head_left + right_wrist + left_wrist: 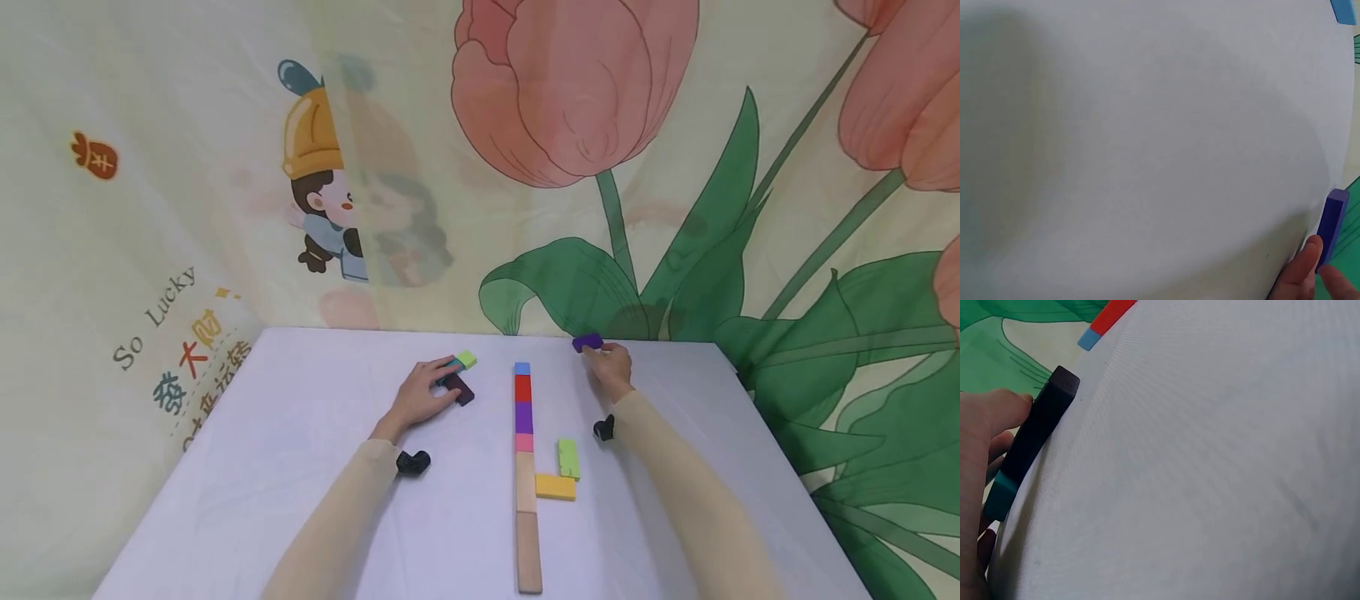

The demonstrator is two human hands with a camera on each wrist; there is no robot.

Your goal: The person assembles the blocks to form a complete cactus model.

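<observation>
In the head view my left hand [422, 393] is at the left of the table, holding a dark, nearly black block [459, 389] between thumb and fingers. Its fingertips lie over a teal block [1001, 497] at the dark block's end. A lime block [467, 359] sits just beyond those fingertips. At the far edge my right hand [611, 369] pinches a purple block [587, 342] between thumb and finger; the right wrist view shows this purple block [1333, 226] at the fingertips.
Between the hands runs a straight row of blocks: blue [522, 368], red [522, 388], purple [523, 418], pink [524, 442] and two plain wooden ones [527, 482]. A yellow block [556, 487] and a green block [568, 459] lie right of it. A printed curtain [405, 208] hangs behind the table.
</observation>
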